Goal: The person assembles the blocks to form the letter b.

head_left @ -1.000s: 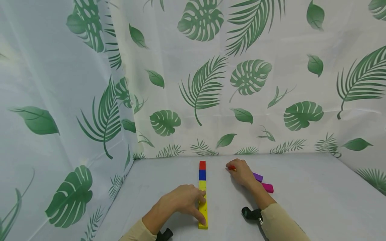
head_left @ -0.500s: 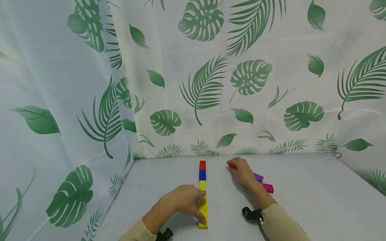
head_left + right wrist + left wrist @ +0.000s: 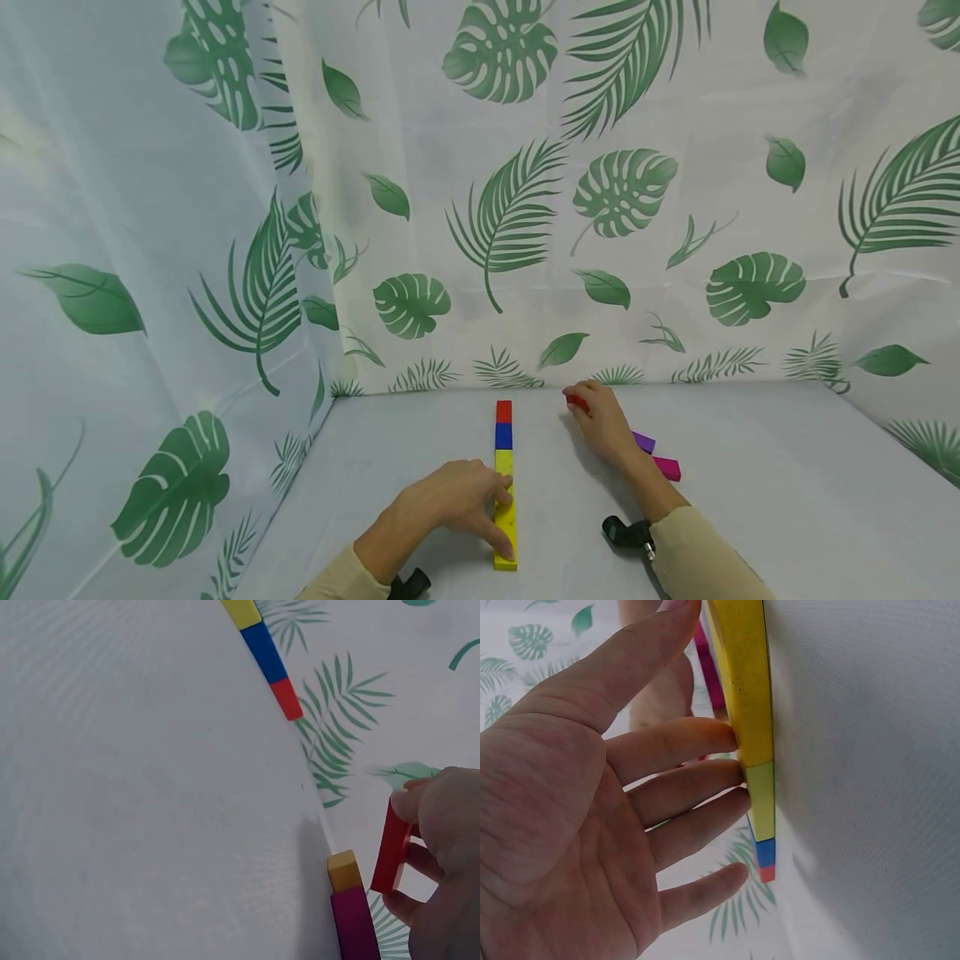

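Observation:
A straight row of coloured blocks runs away from me, with yellow blocks (image 3: pixel 505 533) nearest, then a blue block (image 3: pixel 503 436) and a red end block (image 3: pixel 504 411). My left hand (image 3: pixel 457 500) touches the yellow part; in the left wrist view its fingers (image 3: pixel 682 742) stretch out to the row's side. My right hand (image 3: pixel 603 421) pinches another red block (image 3: pixel 391 851) between thumb and fingertips, to the right of the row's far end. Below that block, in the right wrist view, an orange block (image 3: pixel 345 871) lies on the table against a magenta-purple block (image 3: pixel 355 924).
Beside my right forearm, a purple block (image 3: pixel 643 442) and a magenta block (image 3: pixel 667 468) lie partly hidden. Black wrist-camera mounts (image 3: pixel 626 533) stick out near both sleeves. A leaf-patterned curtain (image 3: pixel 525 250) borders the white table (image 3: pixel 750 500) at the back and sides.
My right hand has moved slightly up and away, carrying the red block with it. My left hand and the row of blocks have stayed in place.

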Demonstrator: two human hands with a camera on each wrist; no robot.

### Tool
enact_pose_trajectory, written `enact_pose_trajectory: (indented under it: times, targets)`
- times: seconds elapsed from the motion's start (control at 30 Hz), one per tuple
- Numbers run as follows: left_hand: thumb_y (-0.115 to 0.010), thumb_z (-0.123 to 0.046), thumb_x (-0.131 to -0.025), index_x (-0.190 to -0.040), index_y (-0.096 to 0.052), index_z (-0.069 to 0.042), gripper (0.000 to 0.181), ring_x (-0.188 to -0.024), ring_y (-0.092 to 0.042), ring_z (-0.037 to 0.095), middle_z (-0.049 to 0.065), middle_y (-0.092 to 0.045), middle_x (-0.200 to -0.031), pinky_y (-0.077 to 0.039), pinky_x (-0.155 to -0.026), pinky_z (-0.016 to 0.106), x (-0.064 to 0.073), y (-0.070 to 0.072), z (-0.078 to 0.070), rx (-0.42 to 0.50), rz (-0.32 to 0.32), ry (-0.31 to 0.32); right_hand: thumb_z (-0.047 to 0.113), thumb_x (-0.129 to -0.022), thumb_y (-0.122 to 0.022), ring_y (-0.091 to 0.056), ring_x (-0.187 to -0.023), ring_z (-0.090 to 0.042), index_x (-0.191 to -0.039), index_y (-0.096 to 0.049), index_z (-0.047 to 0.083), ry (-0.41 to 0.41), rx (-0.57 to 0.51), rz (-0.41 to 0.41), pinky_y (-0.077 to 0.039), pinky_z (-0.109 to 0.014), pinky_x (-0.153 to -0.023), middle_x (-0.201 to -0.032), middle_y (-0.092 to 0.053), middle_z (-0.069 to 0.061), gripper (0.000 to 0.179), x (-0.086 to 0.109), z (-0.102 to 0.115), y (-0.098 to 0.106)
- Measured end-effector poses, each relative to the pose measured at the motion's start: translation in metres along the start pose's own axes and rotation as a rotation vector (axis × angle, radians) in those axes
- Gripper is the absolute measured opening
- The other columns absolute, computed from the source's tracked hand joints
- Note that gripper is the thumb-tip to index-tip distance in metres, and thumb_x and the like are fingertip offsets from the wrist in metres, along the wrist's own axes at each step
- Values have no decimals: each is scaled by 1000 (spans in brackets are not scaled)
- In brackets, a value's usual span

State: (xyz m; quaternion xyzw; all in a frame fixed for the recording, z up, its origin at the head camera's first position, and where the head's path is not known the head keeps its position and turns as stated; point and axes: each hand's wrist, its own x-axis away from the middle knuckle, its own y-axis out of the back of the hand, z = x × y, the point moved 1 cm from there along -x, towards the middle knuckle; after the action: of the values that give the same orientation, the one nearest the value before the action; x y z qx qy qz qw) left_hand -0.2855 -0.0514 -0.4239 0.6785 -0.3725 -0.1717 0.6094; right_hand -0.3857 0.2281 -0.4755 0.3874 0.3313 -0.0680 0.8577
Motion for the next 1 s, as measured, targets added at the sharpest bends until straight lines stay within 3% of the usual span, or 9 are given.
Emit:
enact_pose_trajectory:
  times: [0.33,0.47,0.67,0.87,1.0]
  targets:
    - [-85,-66,-75,-128,-75,-33,63,-119,-65,8,-11,-62,-147,-56,-98,31,0,1,-1,-19,-1,4,7,-99,-68,-62,-110,-32,-120,-73,4,-39,-13,143,-54,-54,-96,-119,-65,-14,22,-2,23,6]
    - [-85,-65,-75,-128,-75,-32,64,-119,-65,8,-10,-62,-147,-56,-98,31,2,2,-1,-22,-2,-3,9,-101,-66,-64,-106,-29,-122,-72,4,-62,8,161,-55,-51,-95,-119,-64,-13,22,-3,28,5]
    - [-85,-64,-75,-128,-75,-32,63,-119,-65,9,-10,-62,-147,-56,-98,31,2,2,-1,-18,-5,-7,11,-104,-63,-63,-106,-29,-126,-70,2,-83,5,177,-55,-51,-95,-121,-62,-15,25,-3,34,6]
    - [-85,-65,-75,-128,-76,-32,63,-119,-65,8,-9,-63,-146,-56,-97,30,2,1,-1,-13,-8,-15,11,-104,-62,-62,-117,-33,-133,-67,5,-114,-1,224,-54,-54,-103,-130,-63,-16,30,-3,38,6]
    - [-84,-66,-75,-128,-76,-32,64,-117,-65,8,-10,-63,-147,-56,-97,30,2,1,-1,-24,-4,-12,6,-102,-63,-63,-117,-33,-134,-66,5,-92,12,245,-55,-54,-102,-131,-64,-17,32,0,41,5]
